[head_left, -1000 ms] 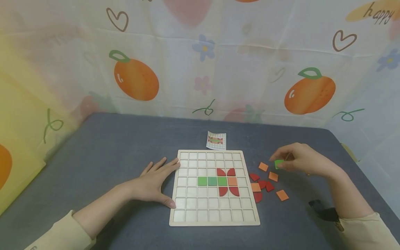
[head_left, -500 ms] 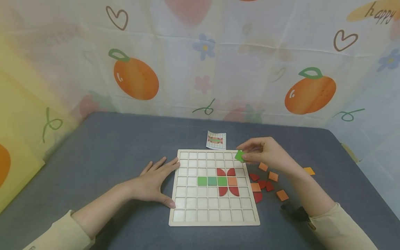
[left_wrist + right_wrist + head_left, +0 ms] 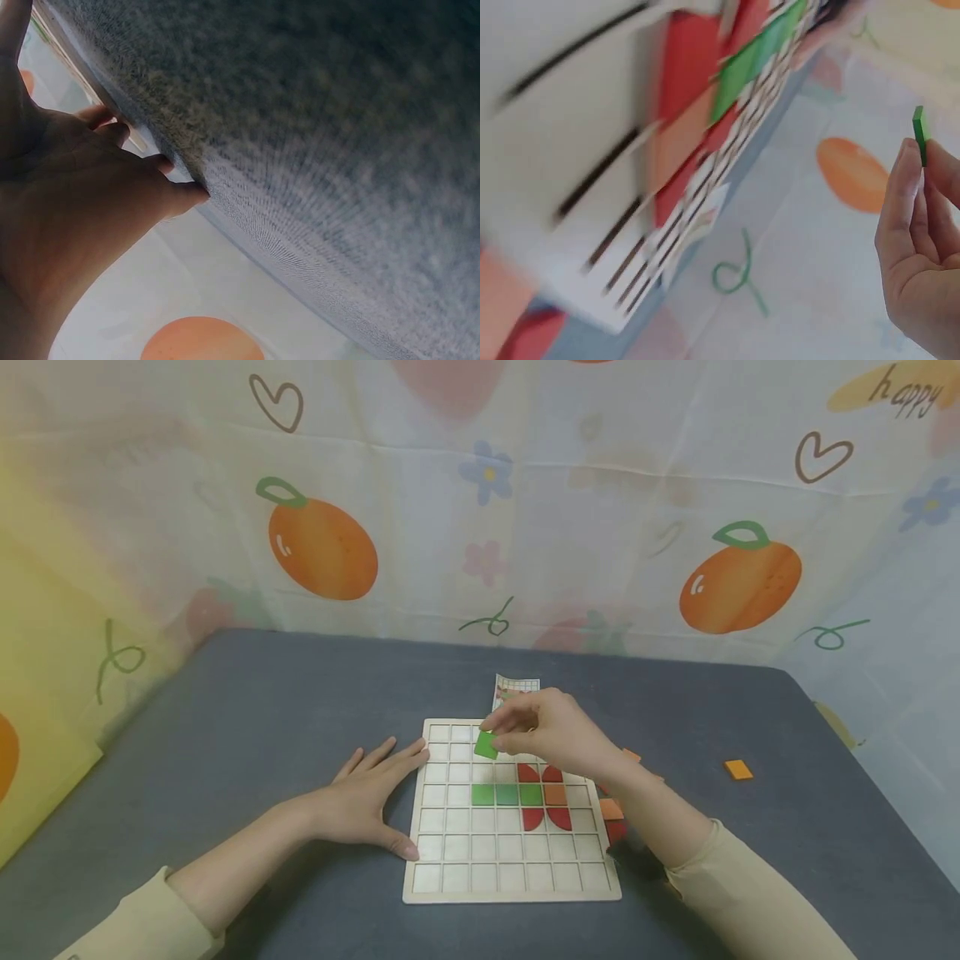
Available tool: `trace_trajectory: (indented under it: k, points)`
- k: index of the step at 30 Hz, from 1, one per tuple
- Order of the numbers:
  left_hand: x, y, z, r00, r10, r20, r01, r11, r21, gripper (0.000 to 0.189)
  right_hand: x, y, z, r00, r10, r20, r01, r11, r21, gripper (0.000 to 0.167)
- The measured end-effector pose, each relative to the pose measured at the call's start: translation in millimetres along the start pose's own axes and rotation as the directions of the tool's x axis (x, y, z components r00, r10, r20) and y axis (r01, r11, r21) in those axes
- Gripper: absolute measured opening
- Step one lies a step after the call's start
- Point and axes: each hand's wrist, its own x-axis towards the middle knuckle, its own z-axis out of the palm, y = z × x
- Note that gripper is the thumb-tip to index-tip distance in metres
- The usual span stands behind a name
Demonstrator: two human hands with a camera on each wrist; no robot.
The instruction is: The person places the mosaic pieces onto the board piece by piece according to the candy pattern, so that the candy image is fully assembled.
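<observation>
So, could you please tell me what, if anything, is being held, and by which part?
The right hand pinches a green square tile near one edge; the left hand only touches the board.

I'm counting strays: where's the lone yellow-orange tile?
Head view: the yellow-orange tile lies on the dark table, right of the board and the right hand.

The handwritten-style word "happy" (image 3: 906, 393) on the backdrop cloth (image 3: 592, 547)
</observation>
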Motion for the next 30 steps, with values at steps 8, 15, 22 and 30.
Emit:
trace_trajectory:
  k: [8, 15, 22, 30]
  points:
    - [-0.1, -0.5, 0.1, 1.0, 0.004, -0.006, -0.004, 1.0, 0.01, 0.122, 28.0, -7, 34, 0.982, -0.089, 0.166, 0.113, 0.983, -0.144, 0.023]
    - [-1.9, 1.7, 0.2, 1.0, 0.018, -0.018, -0.018, 1.0, 0.008, 0.121, 32.8, -6, 53, 0.972, -0.04, 0.231, 0.108, 0.952, -0.288, 0.023]
    - [-2.0, 2.0, 0.0, 1.0, 0.011, -0.015, -0.011, 1.0, 0.011, 0.121, 31.6, -7, 57, 0.982, -0.021, 0.185, 0.09, 0.923, -0.375, 0.018]
    - [-1.8, 1.7, 0.2, 1.0, 0.008, -0.015, -0.008, 1.0, 0.014, 0.122, 30.4, -5, 56, 0.982, -0.064, 0.178, 0.127, 0.92, -0.37, 0.013]
